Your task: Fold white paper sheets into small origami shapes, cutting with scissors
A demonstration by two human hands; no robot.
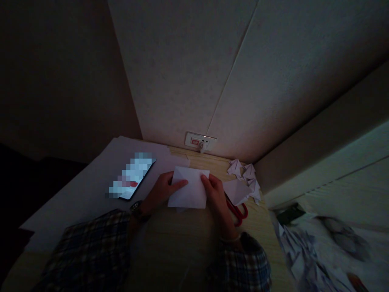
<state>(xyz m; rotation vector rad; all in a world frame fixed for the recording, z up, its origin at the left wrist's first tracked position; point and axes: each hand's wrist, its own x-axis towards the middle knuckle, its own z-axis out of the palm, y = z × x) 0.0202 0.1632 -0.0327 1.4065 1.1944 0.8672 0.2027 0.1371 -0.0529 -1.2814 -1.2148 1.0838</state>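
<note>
I have both forearms coming in from the lower edge and angling inward over the bench (172,247), with checked sleeves at the wrists. The left hand (165,187) is at the left edge of a small white sheet (191,194), wrist turned inward, a dark watch (135,207) on it. Its thumb lies across the face of the paper, pointing right, and its fingers go behind, so I have that edge pinched. The right hand (215,190) reaches up more steeply, thumb on the face near the upper right corner and fingers curled behind the right edge, pinching that side too. The sheet sits between the two hands, its face toward me, above the middle of the bench.

Left of it, a lit phone (138,174) lies on large white sheets (94,192). Just beside my right wrist are red scissor handles (238,214), partly under a loose piece of paper (237,191), with folded paper pieces (249,173) beyond, near the wall.
</note>
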